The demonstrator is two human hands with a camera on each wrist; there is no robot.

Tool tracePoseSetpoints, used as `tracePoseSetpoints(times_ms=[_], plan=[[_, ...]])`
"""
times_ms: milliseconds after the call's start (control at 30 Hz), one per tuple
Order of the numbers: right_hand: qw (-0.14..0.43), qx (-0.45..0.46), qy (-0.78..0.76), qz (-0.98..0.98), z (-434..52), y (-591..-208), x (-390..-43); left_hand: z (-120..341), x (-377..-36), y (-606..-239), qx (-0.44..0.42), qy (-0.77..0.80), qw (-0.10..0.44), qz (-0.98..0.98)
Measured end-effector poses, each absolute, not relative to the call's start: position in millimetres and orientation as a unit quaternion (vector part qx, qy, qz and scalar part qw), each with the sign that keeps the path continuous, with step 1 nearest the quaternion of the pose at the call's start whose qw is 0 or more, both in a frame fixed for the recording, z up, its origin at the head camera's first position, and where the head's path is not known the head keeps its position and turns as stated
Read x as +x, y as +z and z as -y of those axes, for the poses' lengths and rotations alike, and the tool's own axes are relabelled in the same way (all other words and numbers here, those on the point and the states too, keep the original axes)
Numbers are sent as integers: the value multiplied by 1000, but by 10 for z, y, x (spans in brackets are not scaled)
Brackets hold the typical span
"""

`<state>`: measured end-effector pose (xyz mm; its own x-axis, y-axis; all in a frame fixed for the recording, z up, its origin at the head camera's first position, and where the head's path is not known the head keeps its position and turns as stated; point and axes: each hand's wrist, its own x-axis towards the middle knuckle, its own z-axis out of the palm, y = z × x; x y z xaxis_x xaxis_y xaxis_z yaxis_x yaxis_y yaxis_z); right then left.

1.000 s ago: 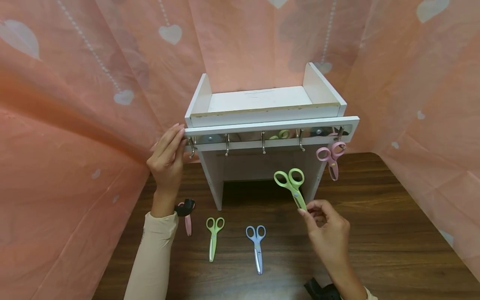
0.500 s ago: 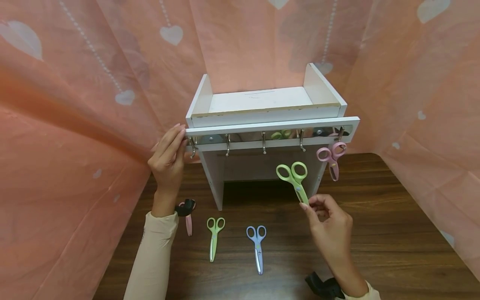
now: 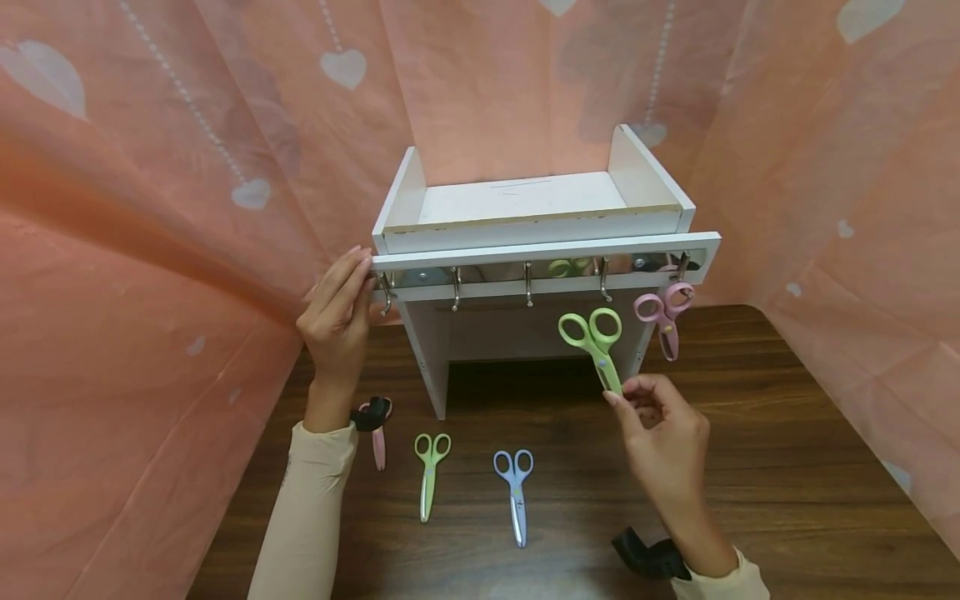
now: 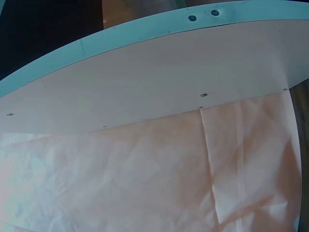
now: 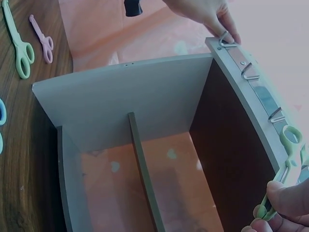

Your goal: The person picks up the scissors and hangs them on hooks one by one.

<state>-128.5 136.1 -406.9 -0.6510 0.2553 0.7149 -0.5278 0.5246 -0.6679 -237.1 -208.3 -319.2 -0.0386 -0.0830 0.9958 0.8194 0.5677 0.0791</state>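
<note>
Peach curtains (image 3: 150, 250) ring dark wood table (image 3: 787, 467); right hand (image 3: 663, 433) grip pinches green scissors (image 3: 592, 342)

Blue scissors (image 3: 514, 493) on table (image 3: 787, 467); pink curtain (image 3: 150, 167).

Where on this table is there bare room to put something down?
Bare wood lies right of the white shelf unit, toward the pink curtain. It is crowded front left, where pink scissors, green scissors and blue scissors lie.
</note>
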Motion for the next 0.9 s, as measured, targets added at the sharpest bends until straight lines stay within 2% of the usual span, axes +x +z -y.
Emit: tracePoseSetpoints(times_ms=[900], plan=[[379,61,506,773,-1424,-3981,-1408,2061,-2349,-3167,-300,-361,628,621]])
